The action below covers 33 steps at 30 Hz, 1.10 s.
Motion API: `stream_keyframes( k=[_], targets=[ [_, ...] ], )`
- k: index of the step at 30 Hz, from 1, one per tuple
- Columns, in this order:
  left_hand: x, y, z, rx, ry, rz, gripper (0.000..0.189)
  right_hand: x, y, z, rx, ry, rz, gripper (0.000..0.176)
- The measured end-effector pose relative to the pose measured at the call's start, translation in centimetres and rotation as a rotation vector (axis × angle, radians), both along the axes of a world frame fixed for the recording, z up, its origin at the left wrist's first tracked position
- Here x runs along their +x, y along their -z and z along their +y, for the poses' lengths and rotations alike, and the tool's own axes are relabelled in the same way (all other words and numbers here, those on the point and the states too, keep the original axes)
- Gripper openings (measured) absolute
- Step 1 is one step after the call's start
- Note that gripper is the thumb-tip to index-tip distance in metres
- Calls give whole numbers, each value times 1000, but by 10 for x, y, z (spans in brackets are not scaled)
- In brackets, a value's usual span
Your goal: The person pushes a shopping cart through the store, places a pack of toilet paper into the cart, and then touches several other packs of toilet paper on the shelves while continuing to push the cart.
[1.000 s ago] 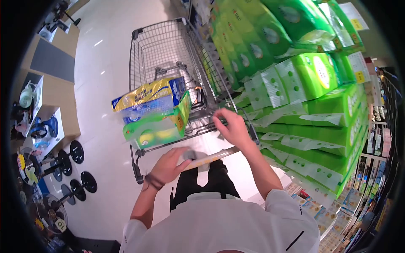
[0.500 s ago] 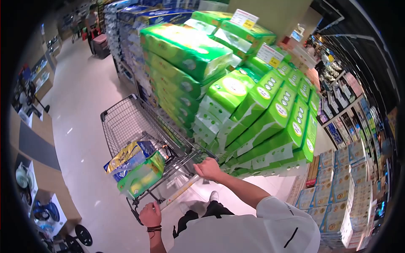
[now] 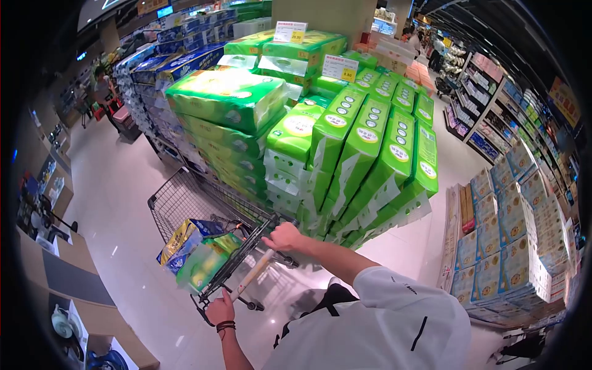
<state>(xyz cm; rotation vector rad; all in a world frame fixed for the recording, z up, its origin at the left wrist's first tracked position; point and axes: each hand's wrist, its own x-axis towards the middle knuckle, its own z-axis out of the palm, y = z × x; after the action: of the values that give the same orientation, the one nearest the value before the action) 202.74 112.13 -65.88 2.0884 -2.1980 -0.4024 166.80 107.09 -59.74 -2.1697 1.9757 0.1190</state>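
My left hand (image 3: 220,309) is closed round the near end of a shopping cart's handle (image 3: 256,272), dark cords on its wrist. At the other end of the same bar, my right hand (image 3: 285,237) is closed too, beside a stack of green tissue packs (image 3: 345,148). The wire shopping cart (image 3: 169,200) stands ahead and to the left. Inside it lie a blue and gold pack (image 3: 179,239) and a green pack (image 3: 206,265) wrapped in clear plastic. My fingers partly hide the handle's ends.
Price signs (image 3: 290,32) stand on the green stack. Blue packs (image 3: 142,83) are piled behind it. Printed cartons (image 3: 493,240) form a stack at the right. Low display units (image 3: 80,283) line the left side. A person (image 3: 103,89) stands far down the aisle.
The view has turned right and lifted a little, so the green stack sits further left and more of the right-hand aisle shows. Both hands have stayed on the handle.
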Motion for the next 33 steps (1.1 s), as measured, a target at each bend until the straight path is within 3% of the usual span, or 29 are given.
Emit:
stream_keyframes(
  k=[9, 27, 33],
  targets=[
    [6, 10, -16, -131, 35, -76, 64, 4, 8, -1, -108, 15, 21, 60],
    [-42, 14, -68, -57, -13, -80, 60, -47, 38, -77, -297, -84, -39, 56],
    [-50, 17, -82, -30, -85, -68, 58, -53, 41, -106, -238, -114, -69, 55]
  ],
)
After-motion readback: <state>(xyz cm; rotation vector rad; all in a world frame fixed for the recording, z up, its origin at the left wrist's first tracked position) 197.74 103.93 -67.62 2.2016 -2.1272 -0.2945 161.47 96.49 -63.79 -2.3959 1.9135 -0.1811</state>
